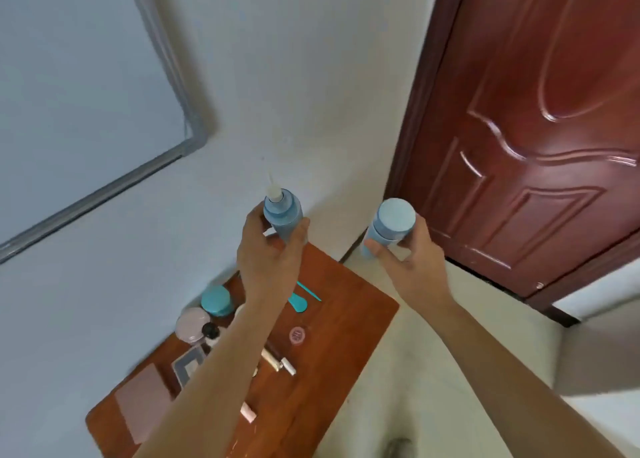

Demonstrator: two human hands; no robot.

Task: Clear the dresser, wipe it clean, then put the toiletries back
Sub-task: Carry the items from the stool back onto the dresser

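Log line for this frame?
left hand: holds pump bottle | right hand: holds capped bottle | dresser: teal jar, others on top

Glossy wooden dresser [332,347]; matt blue plastic bottles [284,215]

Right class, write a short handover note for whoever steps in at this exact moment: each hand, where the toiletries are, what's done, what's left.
Left hand holds the blue pump bottle; right hand holds the pale blue capped bottle, both lifted off the dresser.
On it: teal jar, pink-lidded jar, teal spatula, tubes.
Done: two bottles picked up.
Left: clear the rest, wipe, put everything back.
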